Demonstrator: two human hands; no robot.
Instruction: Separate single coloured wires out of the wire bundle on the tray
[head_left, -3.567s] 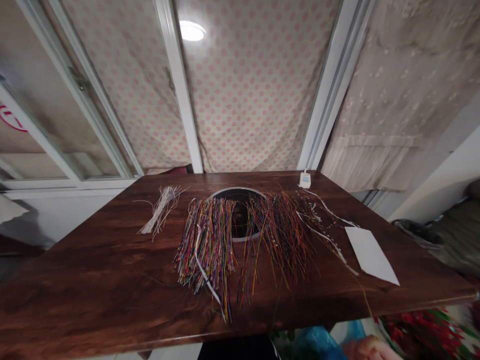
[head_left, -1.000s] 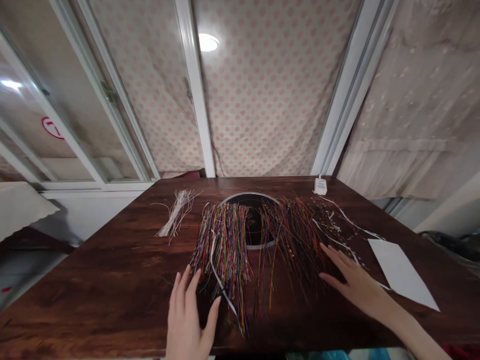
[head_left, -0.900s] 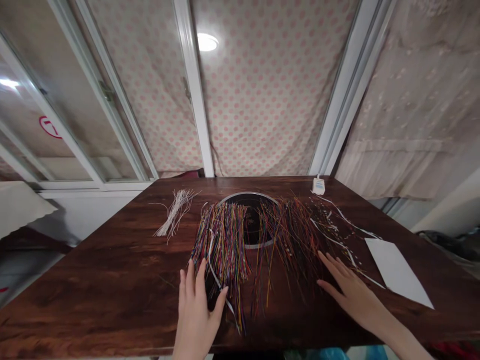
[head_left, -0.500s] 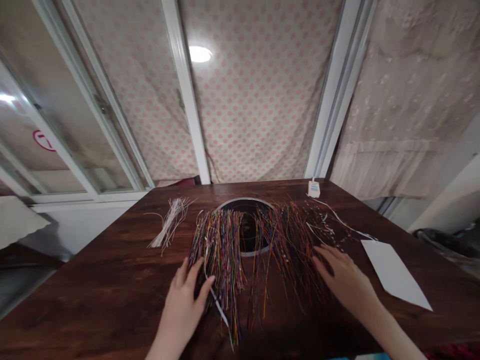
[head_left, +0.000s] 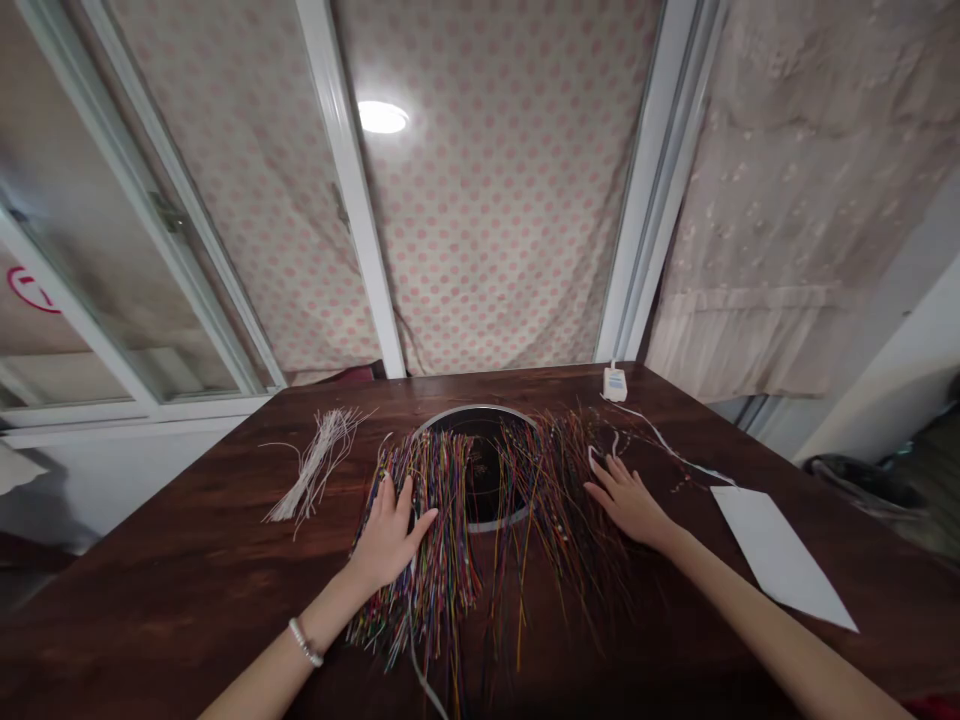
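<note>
While the left hand (head_left: 390, 535) lay on the multicoloured wire bundle (head_left: 442, 600) at twelve o'clock, fingers spread flat and pinching nothing, the right hand (head_left: 626, 503) pressed equally lightly, fingers spread, beside the looser wires (head_left: 555, 500) at one o'clock.

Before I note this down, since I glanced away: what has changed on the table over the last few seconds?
Both hands have moved forward from the near side onto the wires. The left hand now lies on the multicoloured wire bundle and the right hand on the darker wire bundle, fingers spread, with no clear grip. The white wire bunch, round black disc and white paper sheet stay where they were.
</note>
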